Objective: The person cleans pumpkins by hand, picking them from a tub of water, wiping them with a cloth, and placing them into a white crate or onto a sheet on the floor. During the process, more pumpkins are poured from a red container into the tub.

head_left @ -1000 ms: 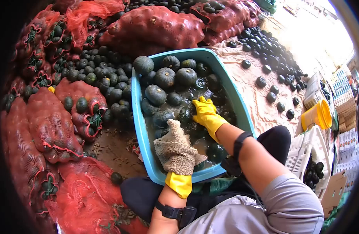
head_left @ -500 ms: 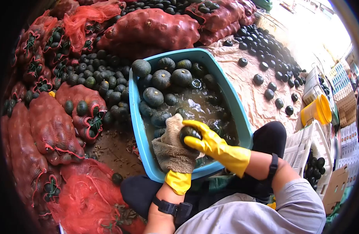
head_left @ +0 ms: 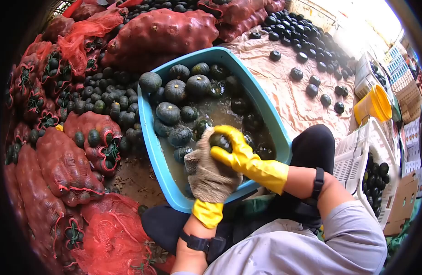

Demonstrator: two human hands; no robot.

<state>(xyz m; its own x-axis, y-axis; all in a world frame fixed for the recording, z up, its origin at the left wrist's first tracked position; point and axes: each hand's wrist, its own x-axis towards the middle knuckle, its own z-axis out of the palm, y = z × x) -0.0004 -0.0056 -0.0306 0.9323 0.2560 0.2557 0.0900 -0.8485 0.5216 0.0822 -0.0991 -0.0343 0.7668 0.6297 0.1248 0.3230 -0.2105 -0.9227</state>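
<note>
My right hand [head_left: 236, 149], in a yellow rubber glove, grips a small dark green squash [head_left: 219, 141] over the blue tub [head_left: 149, 137]. My left hand [head_left: 210, 173] wears a rough grey cloth mitt over a yellow glove and presses against the squash from the left. The tub holds murky water and several more dark green squashes [head_left: 176, 91], most bunched at its far end.
Red mesh sacks [head_left: 64, 169] full of squashes are stacked left and behind. Loose squashes [head_left: 103, 98] lie heaped left of the tub. More squashes [head_left: 311, 78] lie on a tan sheet at the right. A yellow bucket [head_left: 373, 105] and a white crate [head_left: 357, 158] stand at right.
My right hand reached into the water, took up a squash and brought it back against the mitt on my left hand. Both hands now hold it slightly higher.
</note>
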